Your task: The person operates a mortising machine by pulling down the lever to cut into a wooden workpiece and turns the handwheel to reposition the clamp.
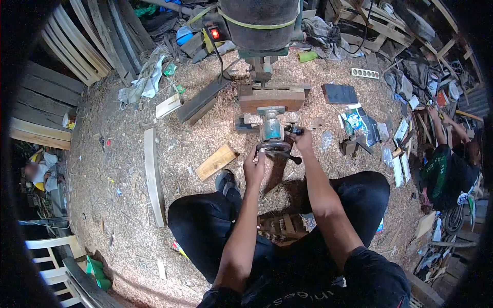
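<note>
A drilling or mortising machine [259, 23] stands ahead, its tool end just above a dark wooden block [272, 101] held on the machine. Below the block is a metal handwheel [277, 147]. My left hand [254, 167] is closed on the wheel's left rim. On the right, my right hand [303, 139] is wrapped round a dark knob or lever [295, 130] beside the wheel. A second handle with a black ball [298, 160] sticks out below the wheel. The fingertips are small and partly hidden by the metal parts.
Wood shavings cover the floor [123, 205]. A pale board [218, 161] and a long curved piece [153, 177] lie to the left. A dark beam [205, 100] leans near the machine. Another person [449, 164] works at the far right; one more person [43, 172] sits far left.
</note>
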Demonstrator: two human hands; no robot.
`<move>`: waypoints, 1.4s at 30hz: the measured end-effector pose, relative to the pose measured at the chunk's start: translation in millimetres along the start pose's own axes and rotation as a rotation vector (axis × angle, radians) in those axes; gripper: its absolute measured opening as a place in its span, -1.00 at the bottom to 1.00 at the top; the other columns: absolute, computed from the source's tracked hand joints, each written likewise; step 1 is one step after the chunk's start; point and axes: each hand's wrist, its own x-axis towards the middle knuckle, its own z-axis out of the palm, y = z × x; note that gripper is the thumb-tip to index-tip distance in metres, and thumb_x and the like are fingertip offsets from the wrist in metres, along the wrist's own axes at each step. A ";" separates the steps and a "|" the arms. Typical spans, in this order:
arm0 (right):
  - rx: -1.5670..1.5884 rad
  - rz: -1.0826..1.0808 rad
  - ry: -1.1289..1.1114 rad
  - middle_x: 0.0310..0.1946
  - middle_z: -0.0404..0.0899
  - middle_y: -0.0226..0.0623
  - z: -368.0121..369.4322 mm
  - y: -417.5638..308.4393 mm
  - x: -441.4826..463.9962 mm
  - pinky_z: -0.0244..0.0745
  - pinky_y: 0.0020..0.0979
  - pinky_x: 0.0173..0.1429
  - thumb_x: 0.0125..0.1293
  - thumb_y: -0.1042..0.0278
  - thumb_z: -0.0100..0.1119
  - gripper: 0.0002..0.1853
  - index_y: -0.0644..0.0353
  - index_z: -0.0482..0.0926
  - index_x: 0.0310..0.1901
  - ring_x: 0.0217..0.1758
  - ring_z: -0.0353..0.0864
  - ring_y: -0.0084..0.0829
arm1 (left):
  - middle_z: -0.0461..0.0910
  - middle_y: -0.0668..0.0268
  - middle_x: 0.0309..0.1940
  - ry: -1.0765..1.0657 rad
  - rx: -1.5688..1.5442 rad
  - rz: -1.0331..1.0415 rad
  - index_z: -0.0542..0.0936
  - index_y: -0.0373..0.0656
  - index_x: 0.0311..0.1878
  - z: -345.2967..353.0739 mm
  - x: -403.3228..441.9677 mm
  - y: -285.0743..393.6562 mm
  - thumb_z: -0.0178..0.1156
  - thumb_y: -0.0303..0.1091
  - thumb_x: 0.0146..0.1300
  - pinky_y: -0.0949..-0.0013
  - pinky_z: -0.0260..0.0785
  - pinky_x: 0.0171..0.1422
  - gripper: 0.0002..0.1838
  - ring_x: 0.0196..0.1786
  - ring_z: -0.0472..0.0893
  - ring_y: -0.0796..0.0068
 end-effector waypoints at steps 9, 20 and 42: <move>0.969 0.373 -0.114 -0.14 0.65 -0.13 10.4 -2.1 10.2 0.62 -0.35 -0.21 0.37 0.08 0.31 -0.47 0.35 0.52 0.16 -0.23 0.67 -0.32 | 0.66 0.05 0.14 0.037 0.004 0.046 0.55 -0.29 0.30 4.3 6.6 -20.7 0.19 -0.18 0.46 0.32 0.39 0.29 -0.52 0.20 0.61 0.31; 0.370 0.308 -0.077 -0.21 0.64 -0.26 -5.6 2.4 4.7 0.51 -0.31 -0.09 0.22 0.20 0.51 -0.51 0.39 0.53 -0.01 -0.23 0.58 -0.34 | 0.69 0.06 0.10 -0.001 0.043 0.060 0.56 -0.25 0.30 -0.7 7.9 -20.4 0.21 -0.17 0.46 0.33 0.40 0.29 -0.53 0.19 0.64 0.32; -0.020 0.167 0.161 -0.43 0.63 -0.30 -1.5 -8.1 -0.5 0.45 -0.34 -0.28 0.28 0.15 0.40 -0.62 0.39 0.64 -0.17 -0.40 0.56 -0.43 | 0.59 0.00 0.26 0.030 0.068 0.046 0.49 -0.29 0.36 2.7 4.1 -21.3 0.19 -0.16 0.47 0.31 0.33 0.39 -0.48 0.32 0.56 0.26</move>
